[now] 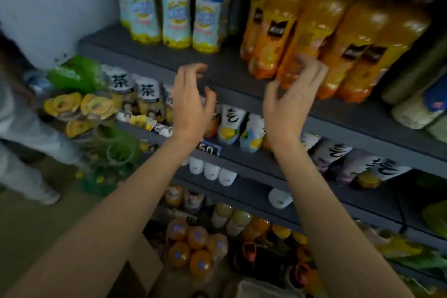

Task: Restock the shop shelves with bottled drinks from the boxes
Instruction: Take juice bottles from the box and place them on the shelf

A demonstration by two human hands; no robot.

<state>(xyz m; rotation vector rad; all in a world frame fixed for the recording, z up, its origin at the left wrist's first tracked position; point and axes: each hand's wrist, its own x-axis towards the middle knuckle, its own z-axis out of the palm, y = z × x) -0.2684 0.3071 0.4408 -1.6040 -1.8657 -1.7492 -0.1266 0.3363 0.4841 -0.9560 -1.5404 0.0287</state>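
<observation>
Both hands, left [191, 101] and right [292, 101], hang loosely curled and seemingly empty; the right could topple the crowded orange bottles [273, 38] off the shelf [227, 72].

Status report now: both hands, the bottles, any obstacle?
Left hand open, empty. Right hand open, fingers near orange bottles on top shelf. Nothing in the way.

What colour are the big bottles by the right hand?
Orange bottles with black labels, seen from the head camera.

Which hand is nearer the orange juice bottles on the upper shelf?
Right. The right hand is at the front orange juice bottles, fingers curled; the left hand hovers apart, to their left.
</observation>
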